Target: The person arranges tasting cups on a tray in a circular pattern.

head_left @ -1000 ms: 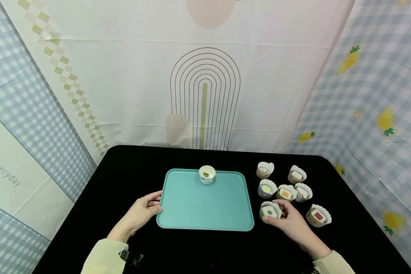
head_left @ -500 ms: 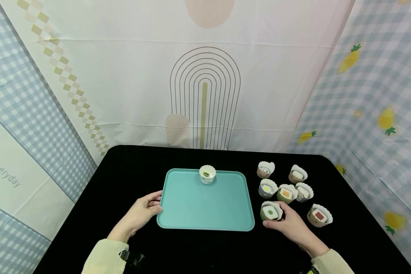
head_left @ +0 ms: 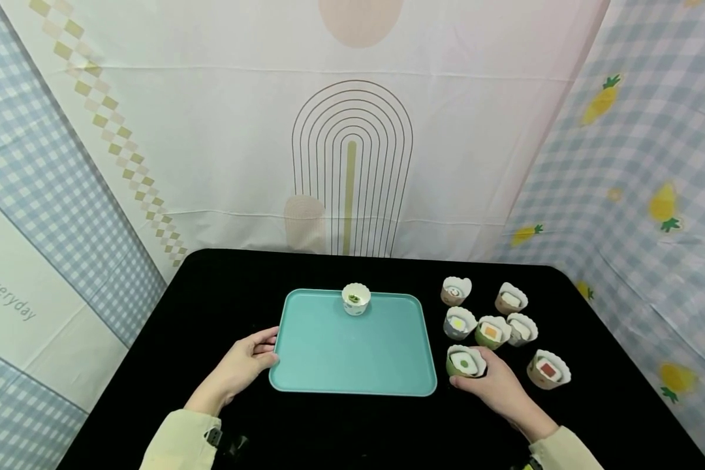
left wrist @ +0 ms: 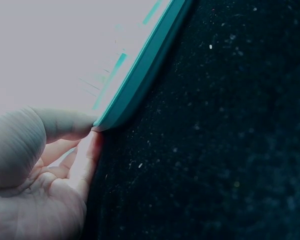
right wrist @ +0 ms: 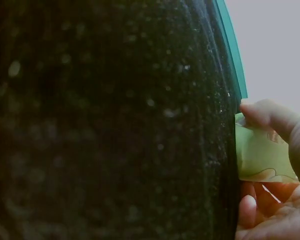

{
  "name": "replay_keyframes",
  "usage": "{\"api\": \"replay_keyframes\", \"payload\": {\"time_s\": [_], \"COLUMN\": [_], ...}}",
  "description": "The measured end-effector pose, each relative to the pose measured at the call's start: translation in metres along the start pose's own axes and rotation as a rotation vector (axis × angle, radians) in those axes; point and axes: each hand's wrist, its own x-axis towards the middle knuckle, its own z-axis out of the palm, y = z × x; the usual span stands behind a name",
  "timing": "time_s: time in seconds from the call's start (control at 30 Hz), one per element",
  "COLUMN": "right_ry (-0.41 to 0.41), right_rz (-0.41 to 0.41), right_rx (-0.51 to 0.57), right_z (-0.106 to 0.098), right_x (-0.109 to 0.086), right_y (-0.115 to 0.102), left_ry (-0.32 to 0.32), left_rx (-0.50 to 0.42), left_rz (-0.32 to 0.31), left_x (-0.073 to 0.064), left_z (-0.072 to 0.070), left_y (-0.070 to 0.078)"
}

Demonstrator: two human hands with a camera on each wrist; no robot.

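My left hand (head_left: 241, 367) holds the left edge of a turquoise tray (head_left: 352, 356), thumb on top and fingers against its side. In the left wrist view, the thumb (left wrist: 72, 122) meets the tray rim (left wrist: 135, 75) at its corner. A paper baking cup (head_left: 455, 369) with a green outside stands just right of the tray. It contains a white block with a green dot. My right hand (head_left: 499, 385) grips this cup from the right, thumb in front and fingers behind. In the right wrist view the green cup (right wrist: 262, 155) sits between thumb and fingers.
One white cup (head_left: 356, 301) with something green inside stands at the tray's back edge. Several more paper cups, such as one with an orange square (head_left: 490, 332) and one with a red square (head_left: 548, 371), stand right of the tray on the black table (head_left: 329, 431).
My right thumb and fingers have shifted slightly lower around the green cup, which is almost where it was. The left hand and tray have barely moved.
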Motion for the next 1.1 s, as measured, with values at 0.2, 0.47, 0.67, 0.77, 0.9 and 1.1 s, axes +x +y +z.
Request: {"api": "replay_keyframes", "payload": {"time_s": [0.2, 0.47, 0.67, 0.77, 0.9, 1.1], "right_ry": [0.002, 0.008, 0.007, -0.001, -0.024, -0.053], "right_rz": [0.019, 0.017, 0.018, 0.024, 0.02, -0.003], "right_rx": [0.007, 0.004, 0.061, 0.084, 0.13, 0.219], "right_z": [-0.002, -0.006, -0.004, -0.001, 0.006, 0.018], "right_x": [-0.001, -0.002, 0.002, 0.005, 0.009, 0.017], "right_y": [-0.006, -0.016, -0.024, -0.033, -0.047, -0.064], "left_ry": [-0.005, -0.007, -0.004, -0.001, -0.003, -0.01], "left_rx": [-0.003, -0.003, 0.005, 0.006, 0.008, 0.005], "left_rz": [-0.004, 0.0, 0.003, 0.004, 0.004, 0.006], "left_x": [0.0, 0.0, 0.001, 0.0, 0.0, 0.0], "left_z": [0.0, 0.0, 0.0, -0.001, -0.001, 0.0], "left_y": [0.001, 0.001, -0.001, -0.002, -0.002, -0.001]}}
